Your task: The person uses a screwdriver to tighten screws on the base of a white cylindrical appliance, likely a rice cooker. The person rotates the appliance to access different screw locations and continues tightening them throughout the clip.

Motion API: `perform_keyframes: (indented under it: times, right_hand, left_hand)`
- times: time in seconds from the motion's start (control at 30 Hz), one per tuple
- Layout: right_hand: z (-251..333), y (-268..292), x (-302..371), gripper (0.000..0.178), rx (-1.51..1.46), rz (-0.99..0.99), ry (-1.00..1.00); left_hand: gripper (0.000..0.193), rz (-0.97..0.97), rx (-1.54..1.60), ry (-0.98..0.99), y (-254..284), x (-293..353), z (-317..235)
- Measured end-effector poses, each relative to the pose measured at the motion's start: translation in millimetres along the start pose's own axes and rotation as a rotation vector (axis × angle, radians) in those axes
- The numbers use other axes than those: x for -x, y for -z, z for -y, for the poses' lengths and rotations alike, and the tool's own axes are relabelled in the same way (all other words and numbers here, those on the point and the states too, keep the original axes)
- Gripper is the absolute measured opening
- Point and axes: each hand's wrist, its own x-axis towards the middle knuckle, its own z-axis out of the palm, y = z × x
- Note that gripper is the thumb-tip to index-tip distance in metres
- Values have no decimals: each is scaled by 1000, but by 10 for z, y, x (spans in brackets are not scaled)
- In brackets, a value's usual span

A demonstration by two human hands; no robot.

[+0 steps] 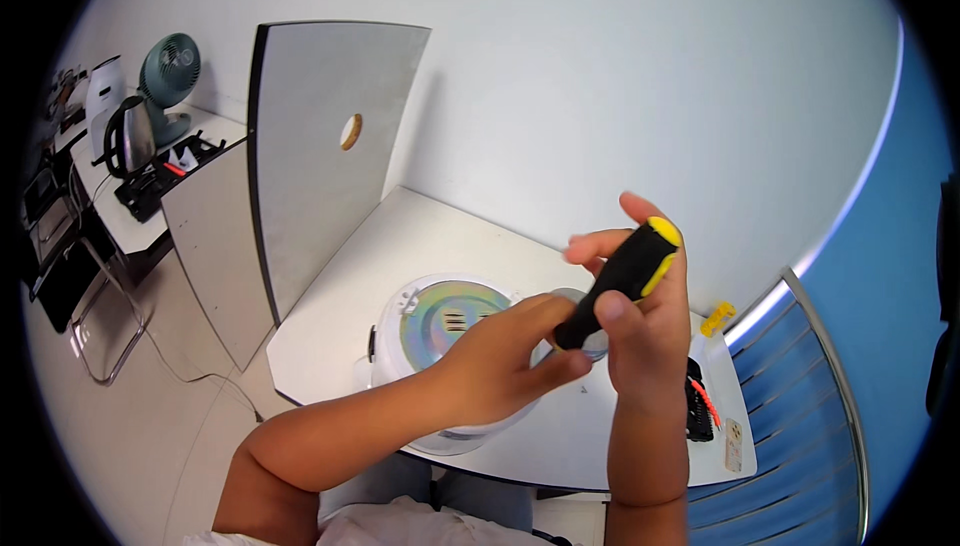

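A screwdriver with a black and yellow handle (628,271) is tilted up in front of me, above the table. My right hand (645,341) has its thumb against the handle, with some fingers raised and spread behind it. The thumb and forefinger of my left hand (505,354) close around the handle's lower end; the tip is hidden. Beneath my left forearm sits a round white appliance, its shiny metal base plate (430,324) with slots facing up. Behind my hands, a clear round object (598,344) is partly covered.
The white table (590,436) carries a black tool case (697,416) with a red-orange tool, and a yellow item (718,320) at right. A grey divider (320,146) stands at left. Beyond it, another desk holds a kettle (130,136) and green fan (172,68). Metal railing (850,386) borders the right.
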Motion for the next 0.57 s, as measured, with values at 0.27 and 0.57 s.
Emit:
perform_keyframes:
  times: [0.27, 0.57]
  right_hand:
    - [12, 34, -149, 80, -146, -66, 70]
    - [-492, -28, -635, 65, -580, 159, 210]
  left_hand:
    - [42, -590, -12, 301, 741, 840, 895]
    - [59, -346, 114, 261, 673, 877, 1289]
